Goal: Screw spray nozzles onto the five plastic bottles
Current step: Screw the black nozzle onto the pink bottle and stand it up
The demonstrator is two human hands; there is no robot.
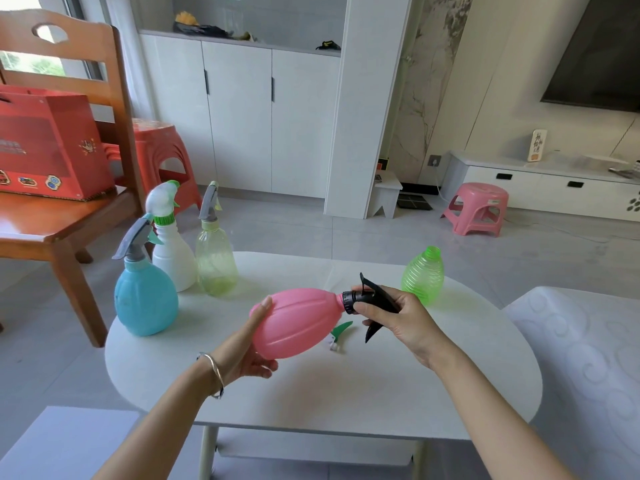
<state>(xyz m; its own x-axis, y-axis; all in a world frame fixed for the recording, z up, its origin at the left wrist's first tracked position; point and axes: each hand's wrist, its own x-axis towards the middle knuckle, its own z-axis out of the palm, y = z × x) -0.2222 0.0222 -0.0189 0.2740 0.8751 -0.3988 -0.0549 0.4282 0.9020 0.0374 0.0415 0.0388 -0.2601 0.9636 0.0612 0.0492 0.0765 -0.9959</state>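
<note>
**Now both your hands are on the pink bottle**

Farthest left on the counter [346, 403] stands your blue bottle [145, 299] with a grey nozzle on its neck. Just behind it sit the white bottle [173, 258], capped by a white and green nozzle, and the pale green bottle [215, 263], wearing a grey one — all three upright and close together.

Your left hand [251, 351] cradles the pink bottle [298, 322] from below, fingers wrapped round its fat body, holding it on its side above the counter with the neck pointing right. Under it lies a green nozzle [339, 332], loose on the counter.

Your right hand [398, 318] is closed round the black nozzle [367, 299], whose collar sits at the pink bottle's neck. Beyond that hand stands the bright green ribbed bottle [423, 273] — upright, mouth uncapped.
</note>
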